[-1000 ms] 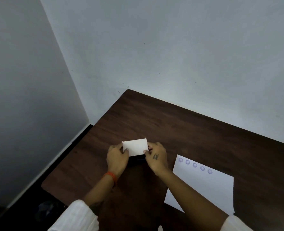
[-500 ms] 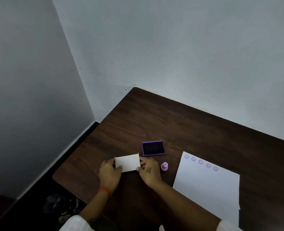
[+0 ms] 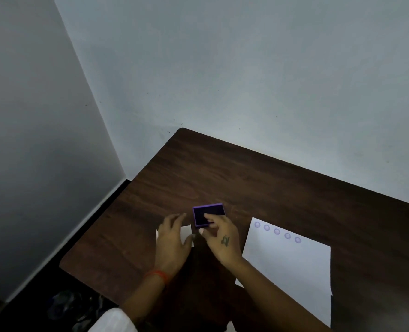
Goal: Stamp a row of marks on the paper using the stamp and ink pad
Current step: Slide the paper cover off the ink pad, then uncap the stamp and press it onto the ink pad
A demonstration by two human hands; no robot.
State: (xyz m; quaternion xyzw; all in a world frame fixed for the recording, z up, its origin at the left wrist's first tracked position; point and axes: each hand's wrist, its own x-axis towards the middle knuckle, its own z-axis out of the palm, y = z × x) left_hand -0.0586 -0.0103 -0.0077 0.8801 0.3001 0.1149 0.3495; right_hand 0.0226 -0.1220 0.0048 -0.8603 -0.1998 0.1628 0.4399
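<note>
The open purple ink pad (image 3: 213, 210) lies on the dark wooden table (image 3: 246, 178). My right hand (image 3: 220, 240) hovers at its near edge with fingers apart; the index fingertip is over the pad and nothing is held. My left hand (image 3: 173, 238) lies flat, fingers spread, on the pad's white lid (image 3: 186, 232), which rests on the table left of the pad. To the right lies the white paper (image 3: 289, 267), with a row of several round purple marks (image 3: 277, 231) along its far edge. The stamp is hidden.
The table stands in a corner against two pale walls (image 3: 246, 68). Its left edge (image 3: 98, 224) drops to a dark floor with a dim object (image 3: 71, 305) below. Bare tabletop stretches behind the ink pad and the paper.
My right hand let go of the white lid and moved up to the ink pad. The lid came down onto the table under my left hand. The pink stamp is no longer visible.
</note>
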